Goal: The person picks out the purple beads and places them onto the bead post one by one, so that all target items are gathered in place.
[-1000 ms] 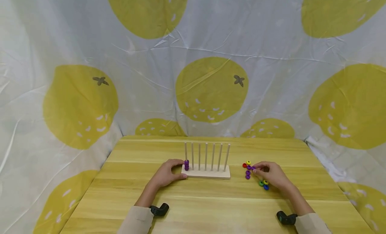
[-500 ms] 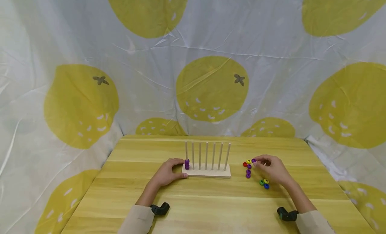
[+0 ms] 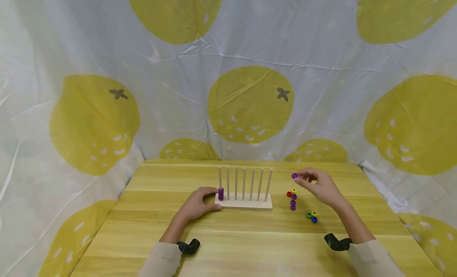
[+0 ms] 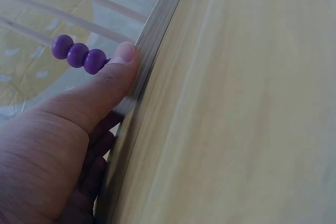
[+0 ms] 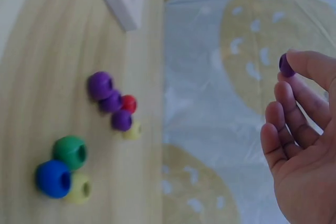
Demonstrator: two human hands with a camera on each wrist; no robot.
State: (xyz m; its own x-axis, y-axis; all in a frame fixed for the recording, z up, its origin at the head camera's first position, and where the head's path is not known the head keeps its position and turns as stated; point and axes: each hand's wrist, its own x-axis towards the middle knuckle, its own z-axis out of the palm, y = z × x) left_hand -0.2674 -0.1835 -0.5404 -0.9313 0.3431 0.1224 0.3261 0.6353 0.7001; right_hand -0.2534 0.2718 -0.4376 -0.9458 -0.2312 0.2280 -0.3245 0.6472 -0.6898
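- Gripping the wooden rack's [image 3: 246, 204] left end with the left hand [image 3: 197, 204].
- Pinching a purple bead [image 3: 294, 176] in the right hand [image 3: 320, 185], above the table [image 3: 250, 249] and right of the rack.
- Having both hands well apart.
- Can see stacked purple beads [image 3: 221, 195] on the leftmost peg [image 3: 219, 177].
- Can see loose beads on the right: far group [image 3: 294, 197] purple, red, yellow; near group [image 3: 310, 216] green, yellow, blue.

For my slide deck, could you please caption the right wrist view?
Right hand pinching a purple bead, with loose coloured beads and a peg rack on the table.
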